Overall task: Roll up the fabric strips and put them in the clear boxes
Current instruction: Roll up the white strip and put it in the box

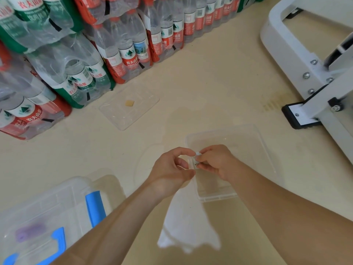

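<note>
A white fabric strip (188, 224) hangs down from my two hands, its lower end spreading wide near the bottom of the view. My left hand (172, 171) and my right hand (215, 161) pinch its top end together, fingertips nearly touching, over the near left corner of an open clear box (263, 148) on the floor. At the lower left stands another clear box (57, 203) with blue latches; a purple roll (29, 231) shows blurred inside it.
A clear lid (129, 109) with a small tan sticker lies flat on the beige floor further off. Shrink-wrapped packs of water bottles (86, 54) line the left and far side. A white metal frame with a black foot (305, 115) stands at the right.
</note>
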